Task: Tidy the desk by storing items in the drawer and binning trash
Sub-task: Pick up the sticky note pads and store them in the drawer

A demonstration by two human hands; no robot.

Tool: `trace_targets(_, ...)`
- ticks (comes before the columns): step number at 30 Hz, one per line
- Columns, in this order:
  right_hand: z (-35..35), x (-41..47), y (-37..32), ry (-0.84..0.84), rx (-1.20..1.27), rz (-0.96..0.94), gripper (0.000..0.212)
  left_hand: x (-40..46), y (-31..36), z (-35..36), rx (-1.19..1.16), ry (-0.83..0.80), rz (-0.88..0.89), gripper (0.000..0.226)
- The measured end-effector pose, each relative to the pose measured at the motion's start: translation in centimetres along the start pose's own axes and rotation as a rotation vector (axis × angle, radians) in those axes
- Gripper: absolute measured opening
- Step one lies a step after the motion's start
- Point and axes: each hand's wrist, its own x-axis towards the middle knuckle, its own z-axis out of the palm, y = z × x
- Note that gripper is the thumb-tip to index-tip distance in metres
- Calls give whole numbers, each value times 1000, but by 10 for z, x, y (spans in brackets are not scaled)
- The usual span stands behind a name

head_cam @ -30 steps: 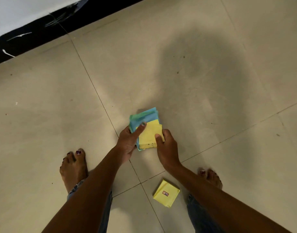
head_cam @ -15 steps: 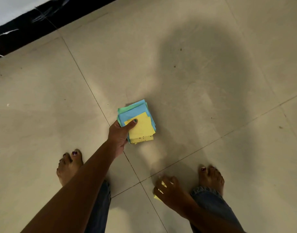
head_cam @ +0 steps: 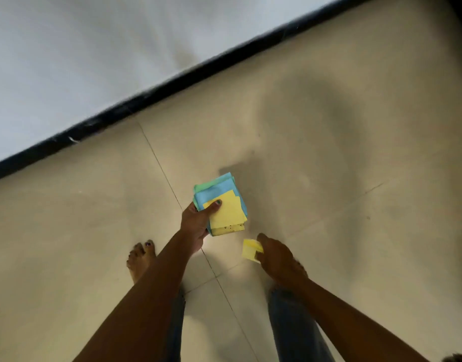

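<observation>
Now my left hand (head_cam: 196, 220) clamps the stack of sticky notes (head_cam: 224, 207), thumb on top so no sheet slips; my right hand (head_cam: 277, 259) pinches a loose yellow note (head_cam: 249, 250) just beside it, above the floor (head_cam: 355, 205).

No text, label, brand, number or sign can be read. The yellow top sheet of the sticky-note stack (head_cam: 226, 211) held in the left hand (head_cam: 196, 223) is blank, and the small yellow pad (head_cam: 249, 250) in the right hand (head_cam: 278, 258) is blurred, with nothing legible shown.
</observation>
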Motion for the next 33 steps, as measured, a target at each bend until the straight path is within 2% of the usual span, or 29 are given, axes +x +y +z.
trace_targets(4, -113, -59, -71, 259, 380, 112, 18, -99, 92, 26, -39, -35, 0, 20)
trace_targets(7, -189, -112, -126, 438, 628, 129, 15, -168, 150, 38, -19, -98, 26, 32)
trace_targets(9, -237, -148, -165, 524, 740, 78, 17, -213, 193, 42, -13, -146, 62, 42)
trace_targets(13, -303, -224, -227, 670, 882, 4, 23, -287, 265, 40, -5, -275, 123, 32)
trace_targets(16, -329, -274, -258, 824, 1011, 25, 16, -326, 309, 38, 8, -268, 189, 38)
trace_targets(18, -339, -306, -274, 896, 1091, 38, 17, -351, 327, 39, 74, -288, 233, 52)
trace_targets(21, -349, -341, -293, 913, 1176, 2, 43, -362, 327, 50, 199, -363, 240, 93)
trace_targets(23, -359, -355, -301, 956, 1174, -40, 50, -380, 331, 68, 214, -445, 235, 99)
trace_targets(24, -365, -359, -303, 991, 1172, -54, 43, -397, 337, 81, 250, -481, 236, 94)
trace_targets(25, -372, -361, -304, 1019, 1169, -64, 31, -415, 344, 94, 272, -538, 265, 81)
trace_targets(27, -391, -366, -298, 1058, 1192, -76, 16, -440, 354, 121, 332, -622, 308, 42)
trace_targets(28, -402, -368, -293, 1071, 1194, -84, 17, -446, 358, 136, 367, -662, 314, 37)
trace_targets(31, -435, -371, -273, 1095, 1137, -66, 30, -452, 368, 180, 460, -735, 357, 43)
trace_targets(33, -457, -365, -248, 1167, 1048, -7, 41, -456, 371, 212, 492, -762, 391, 38)
